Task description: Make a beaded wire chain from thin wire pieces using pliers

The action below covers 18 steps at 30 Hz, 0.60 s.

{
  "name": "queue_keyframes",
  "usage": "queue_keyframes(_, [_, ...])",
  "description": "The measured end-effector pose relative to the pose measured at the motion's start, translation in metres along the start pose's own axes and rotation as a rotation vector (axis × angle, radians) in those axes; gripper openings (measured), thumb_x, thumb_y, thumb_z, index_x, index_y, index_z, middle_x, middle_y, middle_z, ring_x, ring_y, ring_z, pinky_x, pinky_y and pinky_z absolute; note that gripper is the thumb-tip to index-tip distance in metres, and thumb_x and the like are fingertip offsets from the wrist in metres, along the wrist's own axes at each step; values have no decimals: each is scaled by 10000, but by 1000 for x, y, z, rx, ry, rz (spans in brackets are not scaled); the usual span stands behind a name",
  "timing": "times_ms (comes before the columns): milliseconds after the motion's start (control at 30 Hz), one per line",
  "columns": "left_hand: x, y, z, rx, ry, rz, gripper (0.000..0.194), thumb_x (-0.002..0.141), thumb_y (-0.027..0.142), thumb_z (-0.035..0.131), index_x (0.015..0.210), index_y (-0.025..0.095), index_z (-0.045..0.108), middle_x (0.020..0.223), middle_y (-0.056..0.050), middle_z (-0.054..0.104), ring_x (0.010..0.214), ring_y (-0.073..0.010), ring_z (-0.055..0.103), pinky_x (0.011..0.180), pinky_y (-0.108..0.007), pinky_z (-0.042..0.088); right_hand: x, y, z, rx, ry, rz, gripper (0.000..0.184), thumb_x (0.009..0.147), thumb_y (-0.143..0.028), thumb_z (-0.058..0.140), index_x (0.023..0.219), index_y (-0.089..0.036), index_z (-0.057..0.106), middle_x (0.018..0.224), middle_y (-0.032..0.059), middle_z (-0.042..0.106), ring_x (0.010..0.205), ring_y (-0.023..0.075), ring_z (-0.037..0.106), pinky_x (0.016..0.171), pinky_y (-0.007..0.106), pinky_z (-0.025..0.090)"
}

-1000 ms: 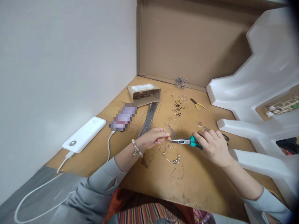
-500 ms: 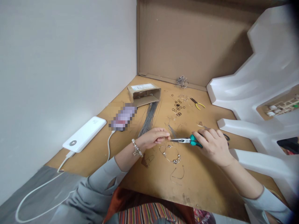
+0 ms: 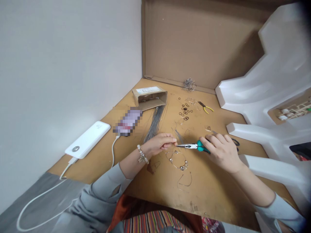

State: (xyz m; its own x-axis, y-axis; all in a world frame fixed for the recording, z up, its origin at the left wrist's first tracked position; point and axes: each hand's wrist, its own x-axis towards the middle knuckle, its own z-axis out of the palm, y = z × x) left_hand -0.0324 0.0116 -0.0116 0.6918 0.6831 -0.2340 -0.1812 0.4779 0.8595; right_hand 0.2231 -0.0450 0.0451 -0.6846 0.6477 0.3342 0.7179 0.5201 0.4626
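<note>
My left hand (image 3: 163, 144) is closed in a pinch, thumb against fingers; what lies between the fingertips is too small to make out. Long-nose pliers (image 3: 191, 146) with teal and black handles are gripped in my right hand (image 3: 222, 152). Their narrow jaws point left and reach the left fingertips. Just below the jaws is a thin wire loop (image 3: 184, 167) strung with clear round beads; whether it joins what the left hand pinches, I cannot tell. Nearer to me lies a curved piece of thin wire (image 3: 187, 185) on the tabletop (image 3: 206, 194).
A bundle of straight wires (image 3: 155, 123) extends from an open cardboard box (image 3: 152, 100). Several dark rings (image 3: 185, 111), yellow-handled pliers (image 3: 206, 108) and a wire tangle (image 3: 189, 84) lie farther back. A phone (image 3: 128, 121) and white power bank (image 3: 88, 139) sit left; white moulded foam (image 3: 264, 132) borders the right.
Both hands and the pliers stay almost where they were. The plier handles look slightly closer together now.
</note>
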Motion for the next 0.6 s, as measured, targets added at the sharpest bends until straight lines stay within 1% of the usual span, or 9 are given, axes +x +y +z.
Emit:
queue_keyframes(100, [0,-1,2,67,54,86,211,737,286,624,704,90,555,686,-17,570,429,3,270,417,-186,131,4,1,-4,45,-23,-3,243,863,-155,465,1063,-211,592,796,52,632,725,185,478,638,320,271])
queue_keyframes(167, [0,-2,5,140,106,152,206,746,293,610,706,101,547,704,-22,595,443,-7,293,431,-183,174,7,4,-9,110,-73,-2,249,844,-147,472,1050,-206,599,768,50,622,725,185,497,633,311,287])
queue_keyframes(233, [0,-3,9,229,152,208,207,755,306,600,705,116,534,703,-16,608,456,-19,322,451,-182,225,12,8,-15,194,-172,2,243,810,-152,498,1020,-206,607,781,49,626,741,185,525,632,297,314])
queue_keyframes(300, [-1,-3,13,320,174,263,210,765,321,590,708,129,527,701,-11,611,493,-38,390,490,-186,290,17,13,-21,279,-302,44,216,764,-167,530,953,-223,617,777,34,634,712,175,551,591,277,325])
queue_keyframes(367, [-2,-4,15,388,167,327,207,775,326,582,716,135,530,715,-17,614,584,-69,482,565,-201,359,22,17,-27,360,-440,106,164,713,-170,549,838,-248,620,729,5,637,638,157,559,526,261,304])
queue_keyframes(433, [-3,-3,17,429,154,373,197,784,319,575,727,133,541,733,-27,618,673,-98,534,642,-224,397,27,19,-33,422,-558,164,134,666,-158,550,732,-260,607,662,-17,632,564,144,545,482,255,276])
queue_keyframes(533, [-4,0,17,446,127,344,186,786,306,577,748,124,570,768,-42,636,712,-110,555,688,-243,411,32,21,-38,492,-680,208,144,616,-143,533,657,-266,594,585,-31,615,489,133,513,450,248,263])
queue_keyframes(567, [-5,1,17,445,118,313,183,781,302,584,754,121,584,777,-44,640,717,-109,557,694,-244,413,32,22,-38,508,-692,208,144,605,-143,528,643,-267,591,571,-35,611,474,129,506,444,245,263])
queue_keyframes(600, [-5,3,16,443,115,281,181,769,299,598,756,119,597,777,-43,641,716,-107,556,693,-240,413,31,23,-38,482,-653,239,137,590,-145,526,617,-267,582,550,-41,603,462,125,501,440,242,265])
